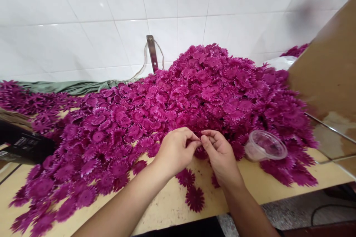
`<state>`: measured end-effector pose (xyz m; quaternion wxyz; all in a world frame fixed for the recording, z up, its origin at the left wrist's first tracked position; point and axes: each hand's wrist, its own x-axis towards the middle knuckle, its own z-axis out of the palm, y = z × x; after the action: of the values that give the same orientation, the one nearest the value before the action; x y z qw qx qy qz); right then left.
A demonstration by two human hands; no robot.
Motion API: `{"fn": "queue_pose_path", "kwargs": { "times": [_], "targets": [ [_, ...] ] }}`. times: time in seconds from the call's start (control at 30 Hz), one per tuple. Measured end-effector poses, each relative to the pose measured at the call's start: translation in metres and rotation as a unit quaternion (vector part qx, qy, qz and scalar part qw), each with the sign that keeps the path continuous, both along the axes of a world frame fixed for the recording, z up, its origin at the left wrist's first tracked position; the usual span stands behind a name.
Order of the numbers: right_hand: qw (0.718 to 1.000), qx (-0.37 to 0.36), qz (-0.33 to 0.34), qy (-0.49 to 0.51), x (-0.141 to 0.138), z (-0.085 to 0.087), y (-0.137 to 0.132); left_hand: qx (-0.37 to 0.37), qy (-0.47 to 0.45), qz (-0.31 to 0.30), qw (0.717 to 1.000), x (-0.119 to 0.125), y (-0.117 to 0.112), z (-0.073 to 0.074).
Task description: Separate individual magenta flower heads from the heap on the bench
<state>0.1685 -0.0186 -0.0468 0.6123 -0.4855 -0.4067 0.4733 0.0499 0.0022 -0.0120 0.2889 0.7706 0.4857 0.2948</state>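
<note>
A big heap of magenta fabric flower heads [205,92] covers the pale wooden table [172,203]. My left hand [175,152] and my right hand [221,157] meet at the front foot of the heap, fingertips pinched together. Between them a magenta flower piece [200,152] shows just below the fingers; both hands appear closed on it. A few loose flowers [194,197] lie on the bare table below my wrists.
A clear plastic cup [265,146] lies tilted among the flowers right of my hands. A brown cardboard sheet [328,66] leans at the right. A dark box [25,144] sits at the left edge. White tiled wall [111,26] stands behind, with a metal bracket [152,52].
</note>
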Motion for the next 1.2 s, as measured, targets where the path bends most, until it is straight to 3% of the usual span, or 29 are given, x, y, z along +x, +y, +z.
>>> {"fn": "queue_pose_path", "kwargs": {
  "times": [0.13, 0.27, 0.33, 0.43, 0.5, 0.6, 0.63, 0.7, 0.83, 0.97, 1.1, 1.2],
  "targets": [
    [0.999, -0.007, 0.037, -0.033, -0.003, 0.006, -0.007, 0.042, -0.052, 0.09, 0.994, -0.004, 0.013, -0.001],
    [0.993, -0.036, 0.08, -0.076, 0.0, 0.009, -0.014, 0.09, -0.136, 0.243, 0.956, -0.027, 0.046, 0.015],
    [0.991, -0.047, 0.096, -0.084, 0.005, 0.007, -0.014, 0.133, -0.112, 0.282, 0.943, -0.04, 0.063, 0.023],
    [0.989, -0.05, 0.11, -0.081, 0.01, 0.005, -0.011, 0.197, -0.044, 0.257, 0.945, -0.049, 0.07, 0.029],
    [0.99, -0.044, 0.102, -0.09, 0.011, 0.005, -0.007, 0.207, -0.021, 0.221, 0.953, -0.044, 0.059, 0.027],
    [0.988, -0.019, 0.076, -0.134, 0.011, 0.005, -0.002, 0.128, -0.003, 0.101, 0.987, -0.028, 0.027, 0.02],
    [0.986, -0.009, 0.067, -0.153, 0.011, 0.006, 0.0, 0.109, 0.011, 0.046, 0.993, -0.022, 0.017, 0.016],
    [0.981, 0.007, 0.049, -0.188, 0.01, 0.005, 0.002, 0.104, 0.035, -0.008, 0.994, -0.012, 0.001, 0.009],
    [0.978, 0.006, 0.032, -0.207, 0.011, 0.0, 0.006, 0.073, 0.013, 0.011, 0.997, -0.002, -0.004, -0.003],
    [0.986, -0.006, 0.037, -0.165, 0.011, -0.002, 0.006, 0.047, 0.002, 0.019, 0.999, 0.002, 0.001, -0.006],
    [0.989, -0.002, 0.093, -0.116, 0.008, 0.002, 0.0, 0.033, -0.052, 0.055, 0.997, 0.002, 0.006, -0.005],
    [0.984, -0.008, 0.148, -0.096, 0.008, 0.007, -0.007, 0.028, -0.143, 0.132, 0.981, -0.009, 0.024, 0.002]
  ]
}}
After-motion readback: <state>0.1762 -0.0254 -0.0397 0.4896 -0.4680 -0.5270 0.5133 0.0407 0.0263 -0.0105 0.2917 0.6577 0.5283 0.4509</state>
